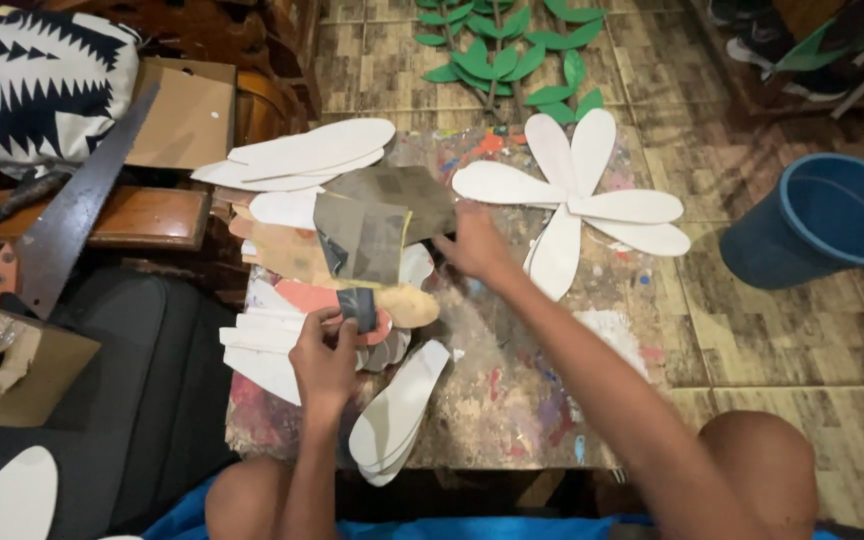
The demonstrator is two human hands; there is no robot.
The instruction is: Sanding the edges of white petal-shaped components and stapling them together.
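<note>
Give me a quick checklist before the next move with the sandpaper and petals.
1. Left hand grips the folded grey piece: ok.
2. Right hand on the sandpaper sheets: touching their edge, ok; firm grip: cannot tell.
3. White flower lies flat, apart from both hands: ok.
4. Loose petals overhang the table edge: not ok.
5. Saw blade away from both hands: ok.
6. Blue bucket on the floor, off the table: ok.
</note>
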